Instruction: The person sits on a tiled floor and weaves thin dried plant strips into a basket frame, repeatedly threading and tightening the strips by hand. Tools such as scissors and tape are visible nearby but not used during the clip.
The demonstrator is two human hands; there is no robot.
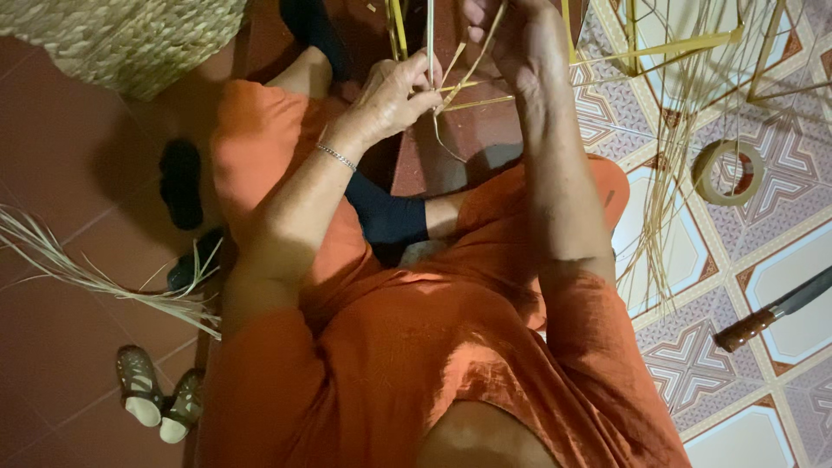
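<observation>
Pinching between thumb and fingers, the left hand [394, 91] was seen closed on a bundle of thin yellow strips [431, 39] that rose upright past the top edge of the view. The right hand [520, 43] was held just beside it, a little higher, with its fingers curled about more of the same strips, though how firmly they were clamped could not be told, as the fingertips were cut off by the frame. The strips were kept in the air above the lap, between the two knees, well clear of the floor [52, 173].

By their look, the strips were judged to be very light, springy and flat, easily bent along their length but apt to crease or split if folded sharply. Smooth faces could be expected to slip, so a hold close to the crossing point, where several strips met, was thought the surest.

More loose strips [676, 173] were fanned over the patterned tiles at the right edge of the floor, beside a roll of tape [704, 178] and a knife [771, 314] with a wooden handle. A woven basket [130, 39] was set at the upper left corner, pale dried leaves [95, 277] were spread along the left edge, and a pair of sandals [160, 400] was left near the lower left.
</observation>
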